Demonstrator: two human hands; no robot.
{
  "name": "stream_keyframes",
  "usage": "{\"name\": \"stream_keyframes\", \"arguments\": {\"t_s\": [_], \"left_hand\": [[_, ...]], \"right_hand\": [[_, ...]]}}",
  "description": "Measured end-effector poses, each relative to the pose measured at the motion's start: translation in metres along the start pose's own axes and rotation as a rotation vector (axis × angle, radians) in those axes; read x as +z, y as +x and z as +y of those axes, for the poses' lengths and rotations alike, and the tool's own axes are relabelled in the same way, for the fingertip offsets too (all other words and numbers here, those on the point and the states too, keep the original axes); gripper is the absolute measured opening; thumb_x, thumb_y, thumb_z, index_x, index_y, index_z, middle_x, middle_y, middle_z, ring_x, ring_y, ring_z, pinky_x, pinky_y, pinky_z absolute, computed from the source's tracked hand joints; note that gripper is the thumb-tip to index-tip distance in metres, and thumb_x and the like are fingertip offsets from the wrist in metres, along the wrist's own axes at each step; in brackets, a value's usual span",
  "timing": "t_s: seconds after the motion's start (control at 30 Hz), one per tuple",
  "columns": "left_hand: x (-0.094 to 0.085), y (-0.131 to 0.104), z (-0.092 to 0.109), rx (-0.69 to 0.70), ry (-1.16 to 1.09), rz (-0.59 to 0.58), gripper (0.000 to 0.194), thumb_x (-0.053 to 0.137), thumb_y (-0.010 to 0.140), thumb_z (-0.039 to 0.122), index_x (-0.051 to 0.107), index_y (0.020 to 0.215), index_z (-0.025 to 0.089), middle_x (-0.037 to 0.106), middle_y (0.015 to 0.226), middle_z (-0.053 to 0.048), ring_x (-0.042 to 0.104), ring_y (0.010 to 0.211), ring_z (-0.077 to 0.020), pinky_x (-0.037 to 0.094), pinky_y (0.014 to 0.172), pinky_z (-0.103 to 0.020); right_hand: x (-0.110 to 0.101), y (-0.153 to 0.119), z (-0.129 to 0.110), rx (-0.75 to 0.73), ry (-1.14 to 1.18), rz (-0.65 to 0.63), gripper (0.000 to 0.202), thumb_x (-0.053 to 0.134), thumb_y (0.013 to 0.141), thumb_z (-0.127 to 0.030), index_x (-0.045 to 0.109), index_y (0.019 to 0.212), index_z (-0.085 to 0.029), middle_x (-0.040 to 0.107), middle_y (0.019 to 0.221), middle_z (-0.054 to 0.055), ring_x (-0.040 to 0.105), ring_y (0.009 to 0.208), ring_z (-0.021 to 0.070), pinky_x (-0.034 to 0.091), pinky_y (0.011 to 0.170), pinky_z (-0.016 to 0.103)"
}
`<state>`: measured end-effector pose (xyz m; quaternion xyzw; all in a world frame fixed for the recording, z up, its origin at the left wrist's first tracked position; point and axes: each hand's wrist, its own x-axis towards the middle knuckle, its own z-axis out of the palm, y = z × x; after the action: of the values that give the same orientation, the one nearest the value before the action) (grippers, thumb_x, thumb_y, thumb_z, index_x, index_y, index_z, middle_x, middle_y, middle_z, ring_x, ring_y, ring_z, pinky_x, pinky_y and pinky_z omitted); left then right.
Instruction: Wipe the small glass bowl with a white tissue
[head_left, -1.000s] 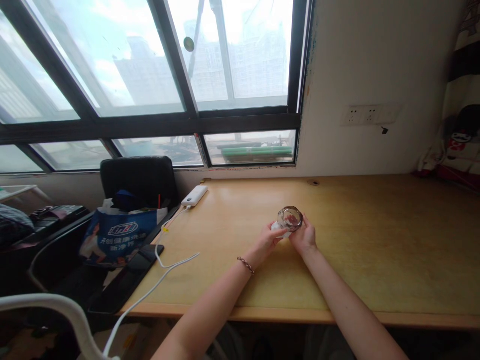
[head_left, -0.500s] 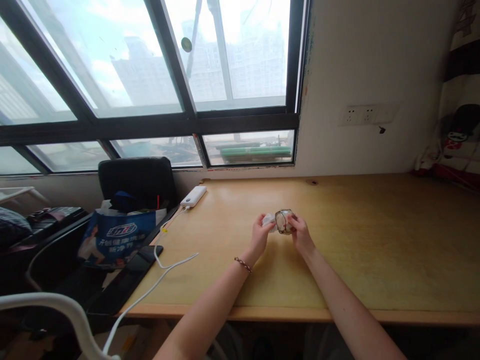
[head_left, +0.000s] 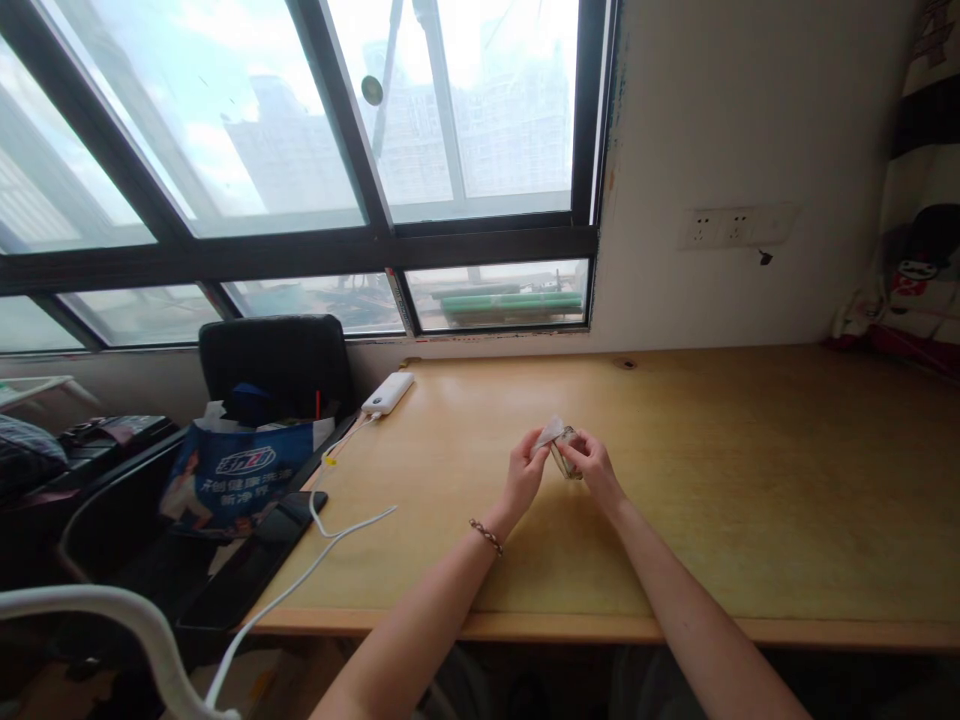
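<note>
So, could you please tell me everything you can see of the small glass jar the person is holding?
The glass jar is small, clear and faintly brownish, held above the wooden desk and tilted on its side. The right hand grips it from the right; the left hand presses a white tissue against its other end. The fingers hide much of it, so its mouth and any contents cannot be made out.

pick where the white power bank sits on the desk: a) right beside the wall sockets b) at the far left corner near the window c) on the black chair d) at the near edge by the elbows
b, the white power bank lies on the desk at its far left corner under the window, with a white cable trailing from it toward the near edge.
</note>
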<state>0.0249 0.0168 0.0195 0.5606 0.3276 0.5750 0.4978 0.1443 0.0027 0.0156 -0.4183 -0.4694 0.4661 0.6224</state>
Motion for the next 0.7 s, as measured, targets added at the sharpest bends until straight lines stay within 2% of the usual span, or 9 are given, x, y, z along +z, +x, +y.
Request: {"name": "stream_keyframes", "arguments": {"t_s": [0.13, 0.3, 0.47, 0.57, 0.7], "left_hand": [[0.000, -0.003, 0.008, -0.002, 0.018, -0.054, 0.022, 0.055, 0.068, 0.020, 0.064, 0.089, 0.019, 0.063, 0.087, -0.003, 0.052, 0.085, -0.0197, 0.037, 0.079, -0.027], [0.002, -0.007, 0.016, 0.008, -0.035, -0.105, 0.025, 0.059, 0.066, 0.024, 0.065, 0.089, 0.018, 0.063, 0.095, -0.005, 0.051, 0.095, -0.0223, 0.034, 0.087, -0.028], [0.001, 0.000, 0.009, -0.020, -0.006, -0.103, 0.024, 0.054, 0.072, 0.033, 0.064, 0.086, 0.017, 0.064, 0.087, -0.004, 0.053, 0.087, -0.0196, 0.037, 0.082, -0.027], [-0.002, 0.007, -0.004, -0.151, -0.104, -0.055, 0.027, 0.055, 0.071, 0.037, 0.063, 0.085, 0.016, 0.063, 0.087, -0.005, 0.054, 0.085, -0.0182, 0.039, 0.078, -0.027], [-0.005, 0.012, -0.024, -0.434, -0.278, -0.032, 0.034, 0.057, 0.068, 0.041, 0.060, 0.091, 0.017, 0.062, 0.092, -0.006, 0.057, 0.078, -0.0166, 0.043, 0.071, -0.029]], "right_hand": [[0.002, 0.001, 0.003, -0.017, -0.041, -0.017, 0.030, 0.065, 0.060, -0.043, 0.049, 0.063, -0.017, 0.043, 0.050, -0.005, 0.034, 0.043, 0.0063, 0.026, 0.040, 0.019], [0.001, 0.004, 0.011, 0.010, -0.029, 0.051, 0.046, 0.043, 0.069, -0.060, 0.047, 0.054, -0.017, 0.041, 0.043, -0.004, 0.034, 0.037, 0.0071, 0.025, 0.037, 0.021], [0.002, 0.004, 0.014, 0.020, -0.057, 0.121, 0.047, 0.043, 0.070, -0.059, 0.044, 0.050, -0.017, 0.040, 0.040, -0.004, 0.034, 0.036, 0.0073, 0.023, 0.036, 0.021], [0.003, 0.003, 0.014, 0.047, 0.000, 0.148, 0.046, 0.044, 0.072, -0.057, 0.044, 0.049, -0.018, 0.041, 0.039, -0.004, 0.033, 0.035, 0.0071, 0.022, 0.036, 0.021], [0.001, 0.006, 0.014, 0.077, 0.146, 0.240, 0.044, 0.045, 0.072, -0.056, 0.047, 0.049, -0.017, 0.045, 0.040, -0.003, 0.037, 0.035, 0.0078, 0.026, 0.036, 0.021]]}}
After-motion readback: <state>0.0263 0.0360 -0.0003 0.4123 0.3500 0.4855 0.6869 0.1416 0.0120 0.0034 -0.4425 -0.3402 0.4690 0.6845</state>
